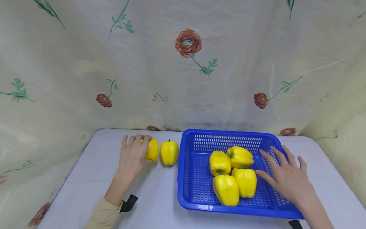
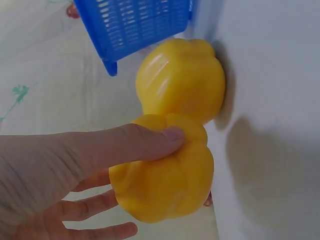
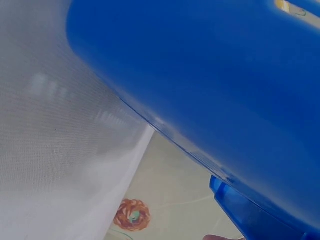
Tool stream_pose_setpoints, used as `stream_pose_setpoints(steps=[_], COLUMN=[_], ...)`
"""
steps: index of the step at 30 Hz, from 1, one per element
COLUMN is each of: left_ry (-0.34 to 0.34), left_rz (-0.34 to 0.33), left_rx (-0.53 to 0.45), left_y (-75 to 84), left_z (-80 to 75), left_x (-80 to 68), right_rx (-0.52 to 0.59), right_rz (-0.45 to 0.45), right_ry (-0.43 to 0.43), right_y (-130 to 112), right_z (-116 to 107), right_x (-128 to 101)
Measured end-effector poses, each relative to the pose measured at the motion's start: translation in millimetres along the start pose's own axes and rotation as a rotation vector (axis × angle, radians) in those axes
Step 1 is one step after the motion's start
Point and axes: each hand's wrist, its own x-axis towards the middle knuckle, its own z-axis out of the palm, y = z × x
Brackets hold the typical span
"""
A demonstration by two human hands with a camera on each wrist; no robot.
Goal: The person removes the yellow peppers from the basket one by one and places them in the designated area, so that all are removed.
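Observation:
On the white table, my left hand [image 1: 136, 149] grips a yellow bell pepper [image 1: 153, 150], fingers curled over its top. In the left wrist view my thumb [image 2: 145, 142] presses the side of that pepper [image 2: 165, 185]. A second yellow pepper [image 1: 169, 153] stands upright just to its right, touching it [image 2: 182, 80]. The blue plastic basket [image 1: 228, 135] holds several yellow peppers [image 1: 226, 189]. My right hand [image 1: 283, 173] lies spread with straight fingers over the basket's right side, holding nothing. The right wrist view shows only the basket's blue wall [image 3: 200, 75].
The table [image 1: 94, 178] has a bare stretch in front of my left hand. A floral cloth [image 1: 183, 63] hangs behind and on both sides of the table. The basket's corner [image 2: 135, 22] lies close beside the two loose peppers.

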Motion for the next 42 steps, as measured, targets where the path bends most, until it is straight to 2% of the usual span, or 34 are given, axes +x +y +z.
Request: stream_pose_setpoints(steps=[15,24,42], left_ry=[-0.019,-0.054,-0.076], left_rz=[0.007,0.004,0.010], left_rx=[0.016,0.015,-0.015], left_y=[-1.5,-2.7,-2.7], left_z=[16.2,20.2,23.7], left_x=[-0.3,-0.9,-0.2], right_rx=[0.013,0.003,-0.005], right_rz=[-0.002,-0.011,-0.016], right_ry=[0.007,0.019,0.020], right_y=[2,1,2], right_z=[2,1,1], right_x=[-2,-1,-1])
